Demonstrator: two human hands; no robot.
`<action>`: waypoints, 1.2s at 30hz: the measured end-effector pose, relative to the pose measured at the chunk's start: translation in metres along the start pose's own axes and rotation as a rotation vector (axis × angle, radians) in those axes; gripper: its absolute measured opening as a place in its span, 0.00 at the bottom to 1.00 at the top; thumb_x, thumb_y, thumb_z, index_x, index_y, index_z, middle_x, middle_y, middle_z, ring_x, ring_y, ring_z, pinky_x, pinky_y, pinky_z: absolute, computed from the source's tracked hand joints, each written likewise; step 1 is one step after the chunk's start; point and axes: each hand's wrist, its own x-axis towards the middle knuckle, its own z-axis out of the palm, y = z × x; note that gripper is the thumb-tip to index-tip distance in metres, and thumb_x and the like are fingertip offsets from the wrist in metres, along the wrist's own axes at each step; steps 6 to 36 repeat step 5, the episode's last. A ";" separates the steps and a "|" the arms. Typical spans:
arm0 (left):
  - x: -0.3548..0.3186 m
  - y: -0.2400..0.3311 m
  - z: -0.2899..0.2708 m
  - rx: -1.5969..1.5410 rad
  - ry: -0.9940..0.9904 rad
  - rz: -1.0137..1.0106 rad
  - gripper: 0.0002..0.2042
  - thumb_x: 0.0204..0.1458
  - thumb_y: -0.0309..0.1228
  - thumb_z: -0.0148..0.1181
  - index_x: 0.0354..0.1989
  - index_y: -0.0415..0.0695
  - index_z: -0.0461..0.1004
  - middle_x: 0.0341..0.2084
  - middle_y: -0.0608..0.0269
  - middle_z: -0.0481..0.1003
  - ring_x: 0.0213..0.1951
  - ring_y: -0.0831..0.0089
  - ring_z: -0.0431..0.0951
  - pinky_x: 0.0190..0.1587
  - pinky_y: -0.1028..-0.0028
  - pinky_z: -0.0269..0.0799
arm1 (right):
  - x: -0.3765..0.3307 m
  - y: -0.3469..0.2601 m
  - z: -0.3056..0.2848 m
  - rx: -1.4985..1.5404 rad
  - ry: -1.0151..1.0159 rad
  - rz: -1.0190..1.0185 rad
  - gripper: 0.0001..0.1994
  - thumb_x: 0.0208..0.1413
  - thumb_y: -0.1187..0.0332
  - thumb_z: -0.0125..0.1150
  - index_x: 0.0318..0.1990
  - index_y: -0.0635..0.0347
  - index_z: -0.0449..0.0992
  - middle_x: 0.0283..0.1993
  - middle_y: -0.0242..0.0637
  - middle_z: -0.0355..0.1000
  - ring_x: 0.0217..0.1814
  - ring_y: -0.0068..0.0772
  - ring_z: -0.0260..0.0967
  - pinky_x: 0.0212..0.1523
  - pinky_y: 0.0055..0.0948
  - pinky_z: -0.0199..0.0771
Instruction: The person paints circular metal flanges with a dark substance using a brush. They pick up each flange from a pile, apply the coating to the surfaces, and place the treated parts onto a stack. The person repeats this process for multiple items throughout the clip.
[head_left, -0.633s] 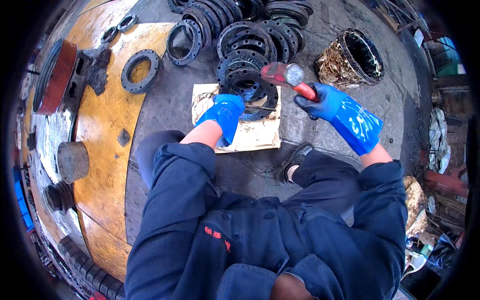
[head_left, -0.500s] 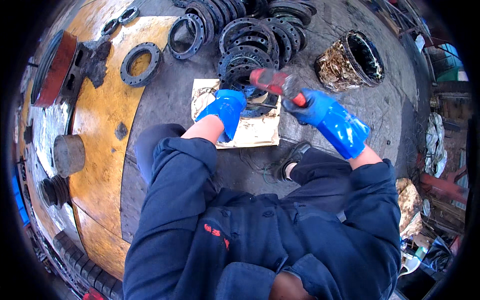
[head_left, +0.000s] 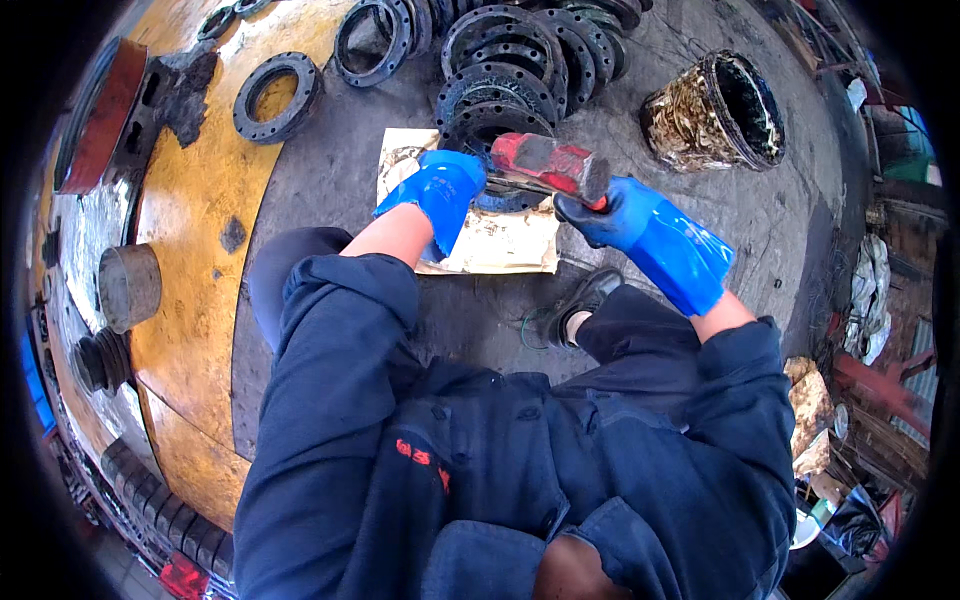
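My right hand [head_left: 632,222], in a blue rubber glove, is closed round the handle of a hammer [head_left: 550,166] with a worn red head. The head hangs over a dark, flat ring flange [head_left: 508,203] that lies on a pale, stained sheet [head_left: 500,255]. My left hand [head_left: 440,195], gloved alike, is closed at the flange's left side on a thin metal rod, now mostly hidden by the hammer head. Just beyond, more black bolt-holed flanges [head_left: 497,112] lean on one another.
A grimy bucket [head_left: 712,112] lies tilted at the right. To the left, a single flange [head_left: 278,97] rests on a yellow plate [head_left: 190,330], near a short grey cylinder [head_left: 130,287] and a large red-brown ring [head_left: 105,120]. My shoe [head_left: 588,305] stands close to the sheet.
The hammer head has come down and slightly left, toward me, now covering most of the rod. The whole scene has shifted a little upward in view; my left hand keeps its place by the flange.
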 end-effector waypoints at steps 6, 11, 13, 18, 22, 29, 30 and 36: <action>0.032 0.005 0.012 0.007 -0.019 -0.015 0.20 0.51 0.41 0.54 0.54 0.54 0.71 0.55 0.63 0.69 0.57 0.59 0.68 0.57 0.51 0.60 | 0.035 0.038 0.012 -0.283 -0.037 0.265 0.17 0.54 0.51 0.55 0.41 0.53 0.77 0.23 0.36 0.75 0.23 0.29 0.73 0.28 0.31 0.70; 0.032 0.005 0.012 0.007 -0.019 -0.015 0.20 0.51 0.41 0.54 0.54 0.54 0.71 0.55 0.63 0.69 0.57 0.59 0.68 0.57 0.51 0.60 | 0.035 0.038 0.012 -0.283 -0.037 0.265 0.17 0.54 0.51 0.55 0.41 0.53 0.77 0.23 0.36 0.75 0.23 0.29 0.73 0.28 0.31 0.70; 0.032 0.005 0.012 0.007 -0.019 -0.015 0.20 0.51 0.41 0.54 0.54 0.54 0.71 0.55 0.63 0.69 0.57 0.59 0.68 0.57 0.51 0.60 | 0.035 0.038 0.012 -0.283 -0.037 0.265 0.17 0.54 0.51 0.55 0.41 0.53 0.77 0.23 0.36 0.75 0.23 0.29 0.73 0.28 0.31 0.70; 0.032 0.005 0.012 0.007 -0.019 -0.015 0.20 0.51 0.41 0.54 0.54 0.54 0.71 0.55 0.63 0.69 0.57 0.59 0.68 0.57 0.51 0.60 | 0.035 0.038 0.012 -0.283 -0.037 0.265 0.17 0.54 0.51 0.55 0.41 0.53 0.77 0.23 0.36 0.75 0.23 0.29 0.73 0.28 0.31 0.70; 0.032 0.005 0.012 0.007 -0.019 -0.015 0.20 0.51 0.41 0.54 0.54 0.54 0.71 0.55 0.63 0.69 0.57 0.59 0.68 0.57 0.51 0.60 | 0.035 0.038 0.012 -0.283 -0.037 0.265 0.17 0.54 0.51 0.55 0.41 0.53 0.77 0.23 0.36 0.75 0.23 0.29 0.73 0.28 0.31 0.70; 0.032 0.005 0.012 0.007 -0.019 -0.015 0.20 0.51 0.41 0.54 0.54 0.54 0.71 0.55 0.63 0.69 0.57 0.59 0.68 0.57 0.51 0.60 | 0.035 0.038 0.012 -0.283 -0.037 0.265 0.17 0.54 0.51 0.55 0.41 0.53 0.77 0.23 0.36 0.75 0.23 0.29 0.73 0.28 0.31 0.70; 0.032 0.005 0.012 0.007 -0.019 -0.015 0.20 0.51 0.41 0.54 0.54 0.54 0.71 0.55 0.63 0.69 0.57 0.59 0.68 0.57 0.51 0.60 | 0.035 0.038 0.012 -0.283 -0.037 0.265 0.17 0.54 0.51 0.55 0.41 0.53 0.77 0.23 0.36 0.75 0.23 0.29 0.73 0.28 0.31 0.70; 0.032 0.005 0.012 0.007 -0.019 -0.015 0.20 0.51 0.41 0.54 0.54 0.54 0.71 0.55 0.63 0.69 0.57 0.59 0.68 0.57 0.51 0.60 | 0.035 0.038 0.012 -0.283 -0.037 0.265 0.17 0.54 0.51 0.55 0.41 0.53 0.77 0.23 0.36 0.75 0.23 0.29 0.73 0.28 0.31 0.70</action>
